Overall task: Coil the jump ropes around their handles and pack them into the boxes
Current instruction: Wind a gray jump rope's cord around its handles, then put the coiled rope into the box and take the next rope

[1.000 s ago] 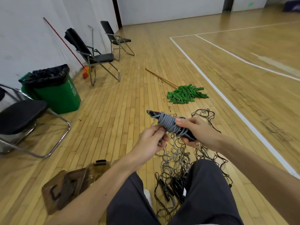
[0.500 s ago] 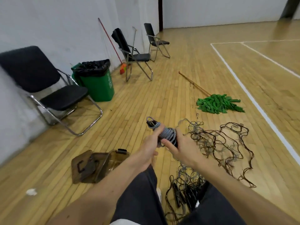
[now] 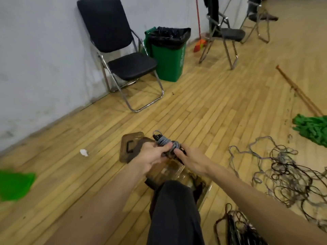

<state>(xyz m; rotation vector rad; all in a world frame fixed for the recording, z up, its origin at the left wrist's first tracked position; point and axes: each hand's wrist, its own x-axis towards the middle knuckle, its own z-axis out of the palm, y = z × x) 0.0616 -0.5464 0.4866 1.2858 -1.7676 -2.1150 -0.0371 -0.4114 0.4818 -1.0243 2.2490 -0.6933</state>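
Note:
A grey jump rope is coiled tightly around its black handles. My left hand and my right hand both grip the bundle, holding it just above a clear brownish plastic box on the floor. The box's lid with a black handle lies flat just behind and left of it. Loose tangled ropes sprawl over the floor to the right, and more ropes with black handles lie by my right leg.
A black folding chair stands against the wall with a green bin beside it. More chairs stand farther back. A green mop head with its wooden stick lies at right. A paper scrap and something green lie at left.
My view has swung left and down. Both hands carried the coiled bundle from above the rope pile to just over the box.

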